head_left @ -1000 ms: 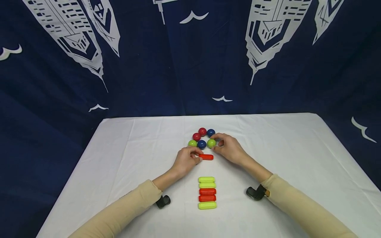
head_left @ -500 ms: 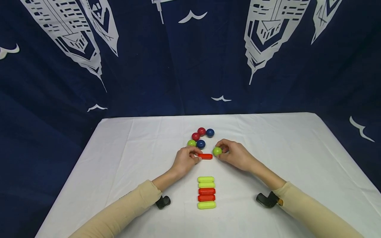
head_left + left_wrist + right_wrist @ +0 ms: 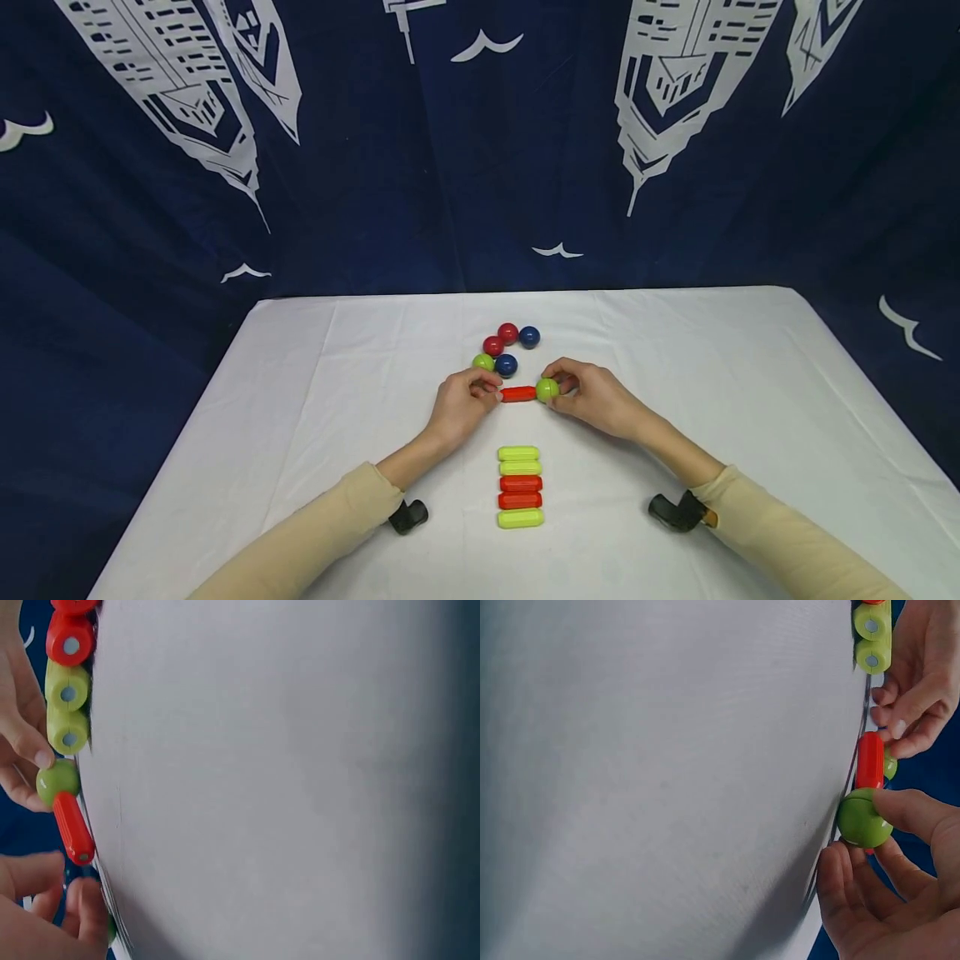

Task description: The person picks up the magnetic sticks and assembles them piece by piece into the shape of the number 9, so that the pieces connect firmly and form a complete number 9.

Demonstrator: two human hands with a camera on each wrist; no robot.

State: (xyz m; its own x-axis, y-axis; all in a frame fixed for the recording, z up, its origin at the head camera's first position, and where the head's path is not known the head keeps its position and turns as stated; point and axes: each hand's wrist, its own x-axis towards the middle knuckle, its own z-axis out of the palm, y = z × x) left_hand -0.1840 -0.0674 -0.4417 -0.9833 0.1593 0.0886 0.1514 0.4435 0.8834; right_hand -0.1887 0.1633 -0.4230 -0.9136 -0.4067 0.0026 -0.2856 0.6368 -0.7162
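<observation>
My right hand [image 3: 596,400] pinches a glossy green ball [image 3: 547,389] between thumb and fingers. The ball meets the right end of a short red ridged rod [image 3: 518,394]. My left hand [image 3: 465,406] is at the rod's other end, fingertips right beside it. In the left wrist view the rod's near end shows bare, with a small round metal disc, and a gap parts the left thumb from the bent fingers [image 3: 91,911]. From the right wrist the green ball [image 3: 865,817] sits against the thumb tip, the rod reaching away from it.
Behind the hands lie two red balls [image 3: 507,334], two blue balls [image 3: 506,365] and another green ball [image 3: 483,362]. Closer to me, several yellow-green and red rods [image 3: 520,484] lie side by side in a column on the white tablecloth [image 3: 360,358]. A dark blue curtain [image 3: 450,183] hangs behind.
My right hand has drawn the green ball from the group toward me and brought it against the red rod's right end. The left fingers have shifted slightly left, off the rod; the rod is tilted a little.
</observation>
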